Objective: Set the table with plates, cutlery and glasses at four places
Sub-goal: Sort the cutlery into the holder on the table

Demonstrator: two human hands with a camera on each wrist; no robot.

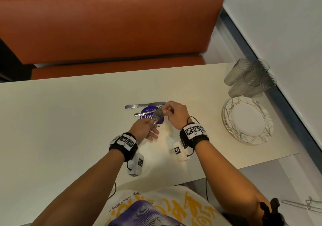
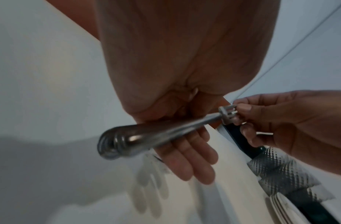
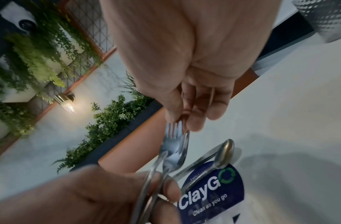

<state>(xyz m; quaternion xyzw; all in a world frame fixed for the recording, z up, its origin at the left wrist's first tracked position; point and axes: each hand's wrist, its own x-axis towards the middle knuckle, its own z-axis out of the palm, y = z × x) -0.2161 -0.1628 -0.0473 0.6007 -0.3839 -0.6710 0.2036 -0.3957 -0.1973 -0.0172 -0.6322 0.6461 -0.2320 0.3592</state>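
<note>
**Forks being separated over the table centre**

While a bundle of forks (image 1: 157, 116) is being held just above the middle of the table (image 1: 69, 117), the left hand (image 1: 144, 130) is gripping the handles between thumb and forefinger, its other fingers lying loose. The right hand (image 1: 176, 115) is pinching the tines of one fork, apparently to draw a single piece from the bundle for one place. A knife (image 1: 144, 105) and a spoon (image 3: 224, 156) are lying beneath the hands, the spoon resting across a round purple sticker (image 1: 148, 116), so the cutlery seems to be sorted here before distribution. Stacked plates (image 1: 247, 123) and clustered tumblers (image 1: 250, 79) are waiting near the right end by the wall, not yet distributed. Open surface is lying to the left and along the near edge, giving room for laying places; the far edge is facing an orange bench (image 1: 108, 27).
</note>
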